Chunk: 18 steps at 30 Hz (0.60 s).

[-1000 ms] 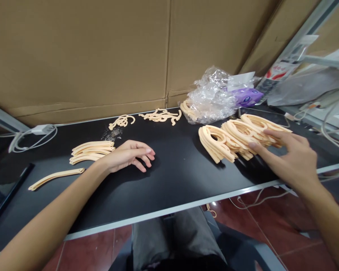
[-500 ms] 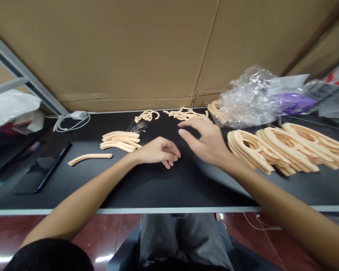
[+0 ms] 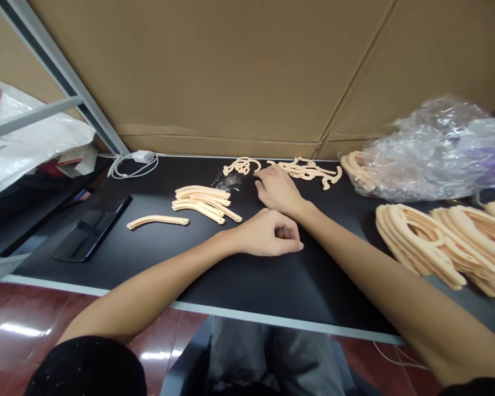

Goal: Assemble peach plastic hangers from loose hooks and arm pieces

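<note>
The left hand [image 3: 271, 234] is loosely curled over the bench [image 3: 247, 283], nothing showing in its gap. At its twelve o'clock, the right hand [image 3: 279, 190] has bent fingers and covers part of the curly pieces [image 3: 307, 170]; whether it grips one cannot be told. Where the two overlap, contact is unclear. From the left hand, a pile of strips [image 3: 202, 192] lies toward ten o'clock; wooden frames [image 3: 429, 253] at three are cut off, and a clear bag [image 3: 433, 159] at two partly obscures its contents.
</note>
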Each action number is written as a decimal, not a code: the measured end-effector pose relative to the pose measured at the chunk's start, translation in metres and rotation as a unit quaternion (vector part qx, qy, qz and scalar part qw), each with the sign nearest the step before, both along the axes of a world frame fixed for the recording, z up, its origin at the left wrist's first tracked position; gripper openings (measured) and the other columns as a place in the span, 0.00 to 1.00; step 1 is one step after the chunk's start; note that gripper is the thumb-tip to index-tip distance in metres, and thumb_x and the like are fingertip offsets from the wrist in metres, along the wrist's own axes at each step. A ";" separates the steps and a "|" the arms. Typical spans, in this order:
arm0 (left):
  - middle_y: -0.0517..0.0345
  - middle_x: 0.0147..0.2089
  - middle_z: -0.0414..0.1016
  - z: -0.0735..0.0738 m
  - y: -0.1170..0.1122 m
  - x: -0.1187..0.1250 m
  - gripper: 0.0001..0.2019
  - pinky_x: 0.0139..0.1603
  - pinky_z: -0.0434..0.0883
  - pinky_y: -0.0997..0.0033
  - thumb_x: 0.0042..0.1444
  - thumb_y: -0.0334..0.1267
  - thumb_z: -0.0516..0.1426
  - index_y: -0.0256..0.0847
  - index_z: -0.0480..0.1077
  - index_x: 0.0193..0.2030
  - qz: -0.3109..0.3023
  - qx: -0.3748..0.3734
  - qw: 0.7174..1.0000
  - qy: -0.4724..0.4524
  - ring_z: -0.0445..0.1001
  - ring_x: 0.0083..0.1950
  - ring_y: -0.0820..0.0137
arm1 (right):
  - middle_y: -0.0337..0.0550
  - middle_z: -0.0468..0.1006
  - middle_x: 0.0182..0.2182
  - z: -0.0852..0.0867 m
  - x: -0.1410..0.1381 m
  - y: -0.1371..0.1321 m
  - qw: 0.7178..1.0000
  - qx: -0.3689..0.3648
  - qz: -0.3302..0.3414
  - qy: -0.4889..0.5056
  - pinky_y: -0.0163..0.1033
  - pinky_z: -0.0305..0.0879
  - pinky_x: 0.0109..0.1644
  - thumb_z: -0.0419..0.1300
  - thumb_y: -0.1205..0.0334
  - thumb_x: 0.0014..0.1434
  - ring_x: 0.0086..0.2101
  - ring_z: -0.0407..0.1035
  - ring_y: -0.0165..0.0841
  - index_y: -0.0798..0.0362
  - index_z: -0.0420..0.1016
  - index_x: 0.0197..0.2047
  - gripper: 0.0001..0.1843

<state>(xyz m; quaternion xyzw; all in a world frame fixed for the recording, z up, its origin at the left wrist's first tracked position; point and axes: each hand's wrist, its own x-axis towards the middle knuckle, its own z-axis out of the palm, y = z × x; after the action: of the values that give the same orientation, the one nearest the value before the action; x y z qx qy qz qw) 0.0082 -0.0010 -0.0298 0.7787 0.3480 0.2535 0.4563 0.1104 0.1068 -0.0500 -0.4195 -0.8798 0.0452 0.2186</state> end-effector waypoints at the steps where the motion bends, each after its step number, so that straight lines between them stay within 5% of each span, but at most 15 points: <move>1: 0.64 0.24 0.71 0.000 0.000 0.000 0.08 0.30 0.64 0.78 0.56 0.36 0.62 0.34 0.75 0.29 0.000 -0.002 1.000 -0.001 0.67 0.26 0.79 | 0.63 0.79 0.53 -0.001 0.001 -0.001 1.000 0.004 0.000 -0.003 0.58 0.62 0.62 0.48 0.68 0.66 0.58 0.65 0.53 0.64 0.77 0.55 0.21; 7: 0.63 0.24 0.71 0.002 0.001 -0.001 0.08 0.30 0.63 0.77 0.56 0.37 0.62 0.35 0.75 0.29 0.007 -0.015 1.000 0.008 0.66 0.26 0.78 | 0.63 0.73 0.62 -0.003 -0.004 0.003 1.000 0.016 0.008 -0.015 0.57 0.56 0.66 0.50 0.64 0.68 0.64 0.60 0.51 0.66 0.69 0.65 0.25; 18: 0.63 0.24 0.71 0.001 0.002 -0.002 0.08 0.29 0.63 0.78 0.55 0.37 0.63 0.34 0.75 0.29 0.008 -0.026 1.000 -0.012 0.66 0.25 0.78 | 0.59 0.82 0.44 -0.005 0.007 -0.007 0.998 0.059 0.030 0.019 0.52 0.65 0.54 0.49 0.73 0.63 0.47 0.69 0.48 0.61 0.79 0.54 0.22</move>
<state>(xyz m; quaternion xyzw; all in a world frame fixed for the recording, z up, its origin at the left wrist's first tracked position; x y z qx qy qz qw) 0.0066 0.0012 -0.0289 0.7605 0.3555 0.2572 0.4786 0.1170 0.1001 -0.0551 -0.3781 -0.8890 0.0074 0.2582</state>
